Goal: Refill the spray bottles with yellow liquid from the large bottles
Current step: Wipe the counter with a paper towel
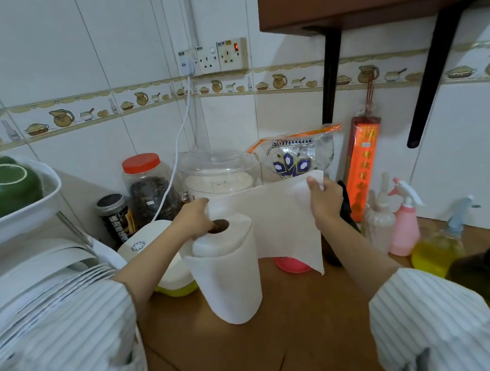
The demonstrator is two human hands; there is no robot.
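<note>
A brown wooden counter (288,339) is seen in a tiled corner, bounded at the back by the white wall and overhung at upper right by a dark shelf (370,5) on black brackets. The back edge is crowded with jars (149,187), a clear lidded tub (217,172) and a printed bag (296,157); a rack of plates (44,278) closes off the left side. Open counter is left only in the near middle, in front of the paper roll (228,274), which is stood upright there. The roll's top is gripped by the left hand (194,219), a digit hooked into the core. A sheet (286,228) is drawn out to the right and pinched at its upper corner by the right hand (324,198), fingers curled on the paper. The sheet hangs taut between both hands, above a pink lid (292,265). The spray bottles are grouped at the right edge: a whitish one (379,221), a pink one (405,228) with a white trigger, and a clear one (437,249) with a blue trigger, roughly half full of yellow liquid. A dark bottle (487,277) is seen blurred just beside it, nearest the camera.
</note>
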